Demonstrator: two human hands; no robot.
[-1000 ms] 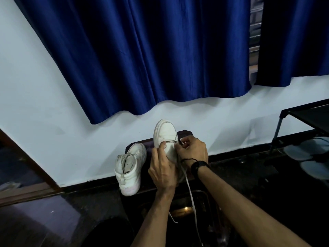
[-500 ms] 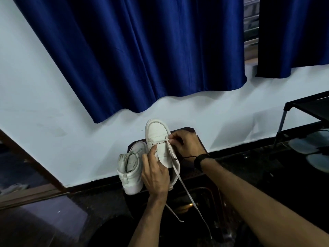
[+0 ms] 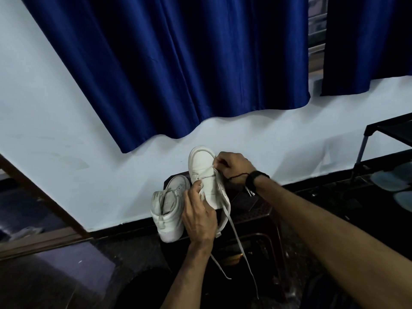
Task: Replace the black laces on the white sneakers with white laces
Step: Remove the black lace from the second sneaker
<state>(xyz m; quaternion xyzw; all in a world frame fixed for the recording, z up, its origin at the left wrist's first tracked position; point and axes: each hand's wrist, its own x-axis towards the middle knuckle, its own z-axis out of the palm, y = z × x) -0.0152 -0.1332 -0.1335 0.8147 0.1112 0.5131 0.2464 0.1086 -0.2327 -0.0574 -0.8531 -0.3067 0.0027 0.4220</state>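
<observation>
No writing is showing on either shoe. The left hand [image 3: 199, 217] is gripping the raised white sneaker [image 3: 206, 175] over the dark stool [image 3: 256, 210], thumb by an eyelet. The right hand [image 3: 233, 167] is pinching the white lace [image 3: 236, 237] at the sneaker's far side; its ends are dangling. The second sneaker [image 3: 168, 210] is sitting just beside, under the blue curtain [image 3: 178, 63].

This looks like a room in a home. Long dark blue curtains [image 3: 178, 63] hang over a plain white wall [image 3: 55, 130]. A black metal shoe rack [image 3: 388, 152] stands on the dark floor [image 3: 66, 275].
</observation>
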